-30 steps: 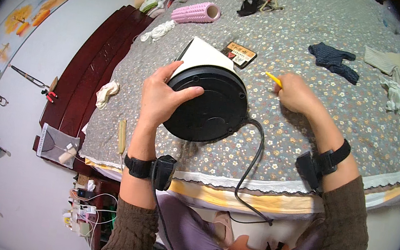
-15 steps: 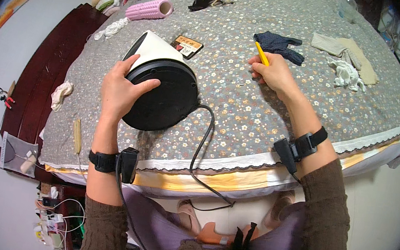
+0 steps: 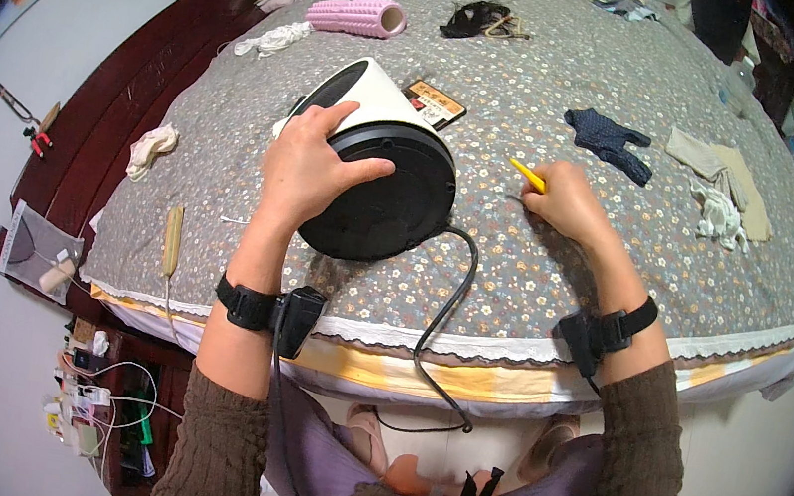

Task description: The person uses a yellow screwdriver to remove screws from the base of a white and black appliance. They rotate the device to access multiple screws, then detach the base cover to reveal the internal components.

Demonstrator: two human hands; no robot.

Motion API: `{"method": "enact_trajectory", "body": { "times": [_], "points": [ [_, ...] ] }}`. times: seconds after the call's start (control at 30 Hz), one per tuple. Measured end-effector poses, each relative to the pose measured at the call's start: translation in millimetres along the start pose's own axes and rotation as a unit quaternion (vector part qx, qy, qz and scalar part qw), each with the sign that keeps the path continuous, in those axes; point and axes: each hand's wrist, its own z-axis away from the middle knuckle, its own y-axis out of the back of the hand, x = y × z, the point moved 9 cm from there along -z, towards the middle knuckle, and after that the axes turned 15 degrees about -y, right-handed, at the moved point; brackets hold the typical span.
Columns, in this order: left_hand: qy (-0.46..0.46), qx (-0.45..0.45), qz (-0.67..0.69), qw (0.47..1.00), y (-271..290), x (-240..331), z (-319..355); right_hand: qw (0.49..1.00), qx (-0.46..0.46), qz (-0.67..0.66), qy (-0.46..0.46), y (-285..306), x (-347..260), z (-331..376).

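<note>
A white, rounded appliance (image 3: 382, 96) lies tipped on the bed, its round black base (image 3: 389, 192) turned toward me. A black cord (image 3: 471, 268) runs from the base down over the bed's edge. My left hand (image 3: 313, 162) grips the appliance, thumb across the base and fingers on the white shell. To the right of it, my right hand (image 3: 564, 200) is closed round a slim yellow tool (image 3: 527, 174), held above the bedspread. A thin grey tip pokes out beside those fingers; whether it belongs to the tool I cannot tell.
The flowered bedspread (image 3: 511, 293) carries a pink foam roller (image 3: 352, 15), a dark flat box (image 3: 434, 104), a dark blue garment (image 3: 606, 143), pale clothes (image 3: 727, 181) and a yellowish stick-shaped thing (image 3: 172, 241). Chargers and white cables (image 3: 97, 394) crowd the lower left.
My view has shifted, so the bed's things sit farther right. The right hand has turned and drawn nearer to the appliance, tilting the yellow tool flatter. My left hand keeps its hold.
</note>
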Motion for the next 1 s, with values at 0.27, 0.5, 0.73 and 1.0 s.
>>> {"method": "enact_trajectory", "body": {
  "times": [0.27, 0.5, 0.73, 1.0],
  "points": [
    [-0.023, 0.010, -0.009, 1.000, -1.2, 1.9, 0.0, 0.817, -0.196, -0.543, -0.002, -32.5, -96.3, 23.4],
    [-0.029, 0.026, -0.009, 0.999, -0.1, -0.3, 1.3, 0.829, -0.126, -0.535, 0.098, -30.0, -143.2, 24.4],
    [-0.009, 0.011, 0.004, 1.000, -3.0, -3.2, 2.9, 0.899, -0.039, -0.430, 0.074, -17.0, -140.4, 22.7],
    [-0.009, 0.011, -0.003, 1.000, -1.6, -0.5, 3.1, 0.907, -0.024, -0.416, 0.053, -11.5, -145.0, 26.5]
  ]
}}
